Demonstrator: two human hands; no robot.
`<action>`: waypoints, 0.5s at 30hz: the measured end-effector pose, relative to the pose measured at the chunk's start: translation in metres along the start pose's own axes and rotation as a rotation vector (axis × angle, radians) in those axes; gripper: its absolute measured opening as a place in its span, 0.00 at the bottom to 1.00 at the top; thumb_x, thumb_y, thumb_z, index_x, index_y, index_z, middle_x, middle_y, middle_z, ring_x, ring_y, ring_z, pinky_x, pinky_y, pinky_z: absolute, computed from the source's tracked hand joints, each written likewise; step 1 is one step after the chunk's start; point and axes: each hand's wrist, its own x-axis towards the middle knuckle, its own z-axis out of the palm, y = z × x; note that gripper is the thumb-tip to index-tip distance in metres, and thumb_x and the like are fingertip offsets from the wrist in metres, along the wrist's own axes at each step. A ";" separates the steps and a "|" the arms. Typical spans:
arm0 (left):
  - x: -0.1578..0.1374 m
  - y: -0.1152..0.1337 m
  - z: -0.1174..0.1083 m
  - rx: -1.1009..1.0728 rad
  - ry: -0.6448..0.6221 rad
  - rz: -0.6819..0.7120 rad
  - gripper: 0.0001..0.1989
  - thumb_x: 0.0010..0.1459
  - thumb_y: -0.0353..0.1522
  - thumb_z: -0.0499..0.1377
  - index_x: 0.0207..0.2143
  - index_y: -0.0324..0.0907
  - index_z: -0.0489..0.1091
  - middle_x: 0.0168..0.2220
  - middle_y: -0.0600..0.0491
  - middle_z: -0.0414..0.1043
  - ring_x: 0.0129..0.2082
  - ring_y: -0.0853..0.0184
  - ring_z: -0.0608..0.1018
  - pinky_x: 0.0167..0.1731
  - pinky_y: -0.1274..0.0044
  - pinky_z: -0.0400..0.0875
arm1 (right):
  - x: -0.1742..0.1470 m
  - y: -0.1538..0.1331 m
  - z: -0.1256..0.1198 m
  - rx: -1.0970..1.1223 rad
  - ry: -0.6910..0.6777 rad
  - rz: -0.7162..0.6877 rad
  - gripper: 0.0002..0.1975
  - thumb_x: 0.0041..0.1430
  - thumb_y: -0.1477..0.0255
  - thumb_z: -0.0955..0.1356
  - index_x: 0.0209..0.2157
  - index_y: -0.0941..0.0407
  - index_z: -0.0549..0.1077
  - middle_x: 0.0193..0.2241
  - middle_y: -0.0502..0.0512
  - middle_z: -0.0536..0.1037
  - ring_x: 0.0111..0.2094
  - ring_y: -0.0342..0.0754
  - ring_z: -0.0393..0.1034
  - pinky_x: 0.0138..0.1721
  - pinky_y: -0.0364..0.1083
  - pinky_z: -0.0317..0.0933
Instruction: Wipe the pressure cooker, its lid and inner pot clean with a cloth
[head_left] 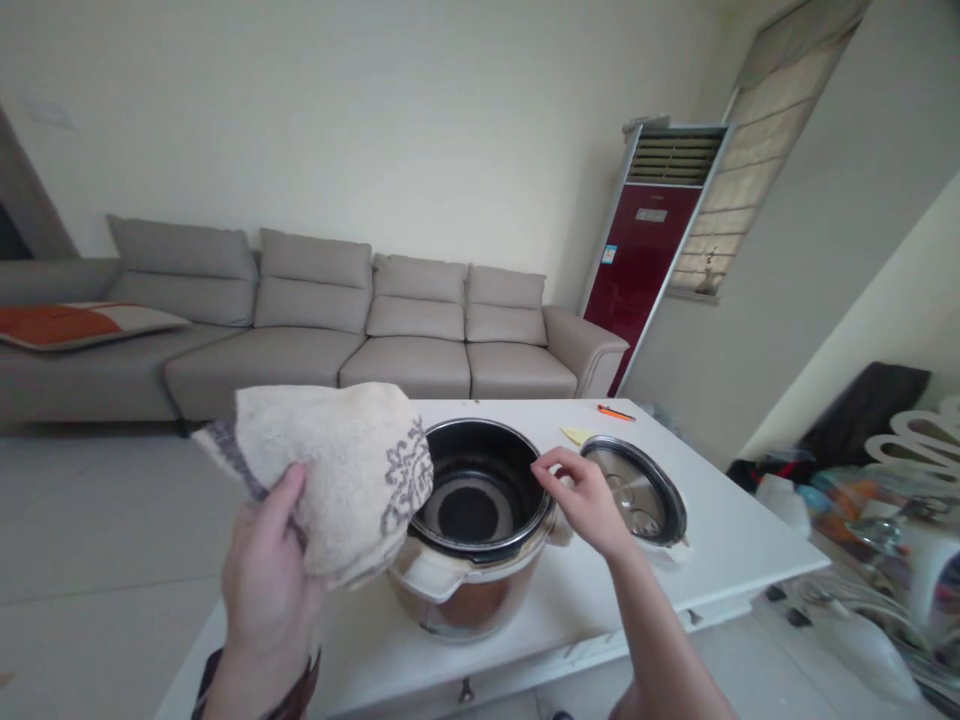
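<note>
A folded cream towel (330, 470) with a grey-purple pattern is gripped in my left hand (262, 575), thumb on top, left of the cooker. An electric pressure cooker (487, 600) stands uncovered on the white table, its black inner pot (442, 470) seated inside with nothing visible in it. At the right side of the pot's rim is my right hand (581, 495), its thumb and index finger pinched together on the edge. The cooker's round lid (637, 490) lies on the table just right of that hand, with its metal underside up.
The white table (720, 540) has drawers along its near side. An orange pen-like object (616, 412) and a yellow piece (576, 435) lie towards its far side. Behind stands a grey sofa (300, 355). Assorted items clutter the floor at the right.
</note>
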 end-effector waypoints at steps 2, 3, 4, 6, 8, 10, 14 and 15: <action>-0.002 -0.008 0.006 0.196 0.076 0.185 0.21 0.60 0.44 0.64 0.53 0.46 0.74 0.53 0.51 0.80 0.58 0.57 0.78 0.57 0.68 0.75 | -0.017 0.025 0.009 0.044 0.181 -0.030 0.10 0.66 0.66 0.68 0.32 0.54 0.78 0.33 0.54 0.80 0.38 0.50 0.73 0.40 0.48 0.64; -0.002 -0.010 0.009 0.347 0.045 0.275 0.21 0.60 0.45 0.64 0.52 0.44 0.75 0.52 0.50 0.80 0.57 0.56 0.78 0.56 0.68 0.74 | -0.022 0.035 0.011 0.056 0.265 -0.040 0.09 0.65 0.66 0.68 0.32 0.54 0.78 0.33 0.54 0.80 0.38 0.50 0.73 0.40 0.48 0.64; -0.002 -0.012 0.012 0.524 -0.027 0.349 0.20 0.61 0.45 0.63 0.50 0.43 0.75 0.50 0.48 0.81 0.55 0.55 0.79 0.55 0.68 0.75 | -0.025 0.044 0.011 0.067 0.342 -0.043 0.09 0.65 0.66 0.69 0.32 0.54 0.77 0.33 0.54 0.79 0.38 0.50 0.72 0.40 0.49 0.63; -0.001 -0.013 0.023 0.896 -0.265 0.441 0.19 0.63 0.45 0.60 0.46 0.41 0.76 0.44 0.47 0.82 0.50 0.53 0.81 0.49 0.67 0.75 | -0.027 0.058 0.007 0.096 0.451 -0.032 0.10 0.65 0.66 0.68 0.31 0.54 0.77 0.32 0.54 0.79 0.38 0.50 0.72 0.41 0.49 0.63; -0.001 -0.013 0.043 1.196 -0.546 0.484 0.18 0.65 0.44 0.55 0.45 0.41 0.76 0.41 0.46 0.82 0.45 0.51 0.82 0.46 0.67 0.74 | -0.025 0.069 -0.002 0.142 0.499 -0.010 0.10 0.65 0.65 0.68 0.31 0.54 0.77 0.33 0.54 0.78 0.38 0.51 0.72 0.42 0.49 0.62; -0.004 -0.017 0.070 1.347 -0.744 0.499 0.19 0.68 0.41 0.51 0.49 0.42 0.75 0.47 0.44 0.81 0.48 0.51 0.81 0.47 0.67 0.72 | -0.024 0.077 -0.011 0.189 0.511 0.018 0.10 0.64 0.65 0.68 0.31 0.54 0.77 0.33 0.54 0.79 0.39 0.51 0.72 0.43 0.49 0.62; -0.014 -0.038 0.116 1.405 -1.197 0.337 0.17 0.68 0.38 0.51 0.50 0.43 0.76 0.50 0.45 0.81 0.49 0.54 0.81 0.49 0.69 0.71 | -0.023 0.086 -0.019 0.283 0.549 0.123 0.10 0.61 0.66 0.68 0.29 0.54 0.77 0.32 0.53 0.80 0.39 0.51 0.72 0.41 0.48 0.61; -0.016 -0.044 0.122 1.387 -1.288 0.286 0.17 0.67 0.37 0.52 0.51 0.43 0.75 0.51 0.45 0.80 0.50 0.54 0.81 0.50 0.69 0.71 | -0.024 0.086 -0.019 0.304 0.546 0.147 0.10 0.60 0.66 0.67 0.29 0.54 0.78 0.32 0.53 0.80 0.38 0.51 0.72 0.41 0.48 0.61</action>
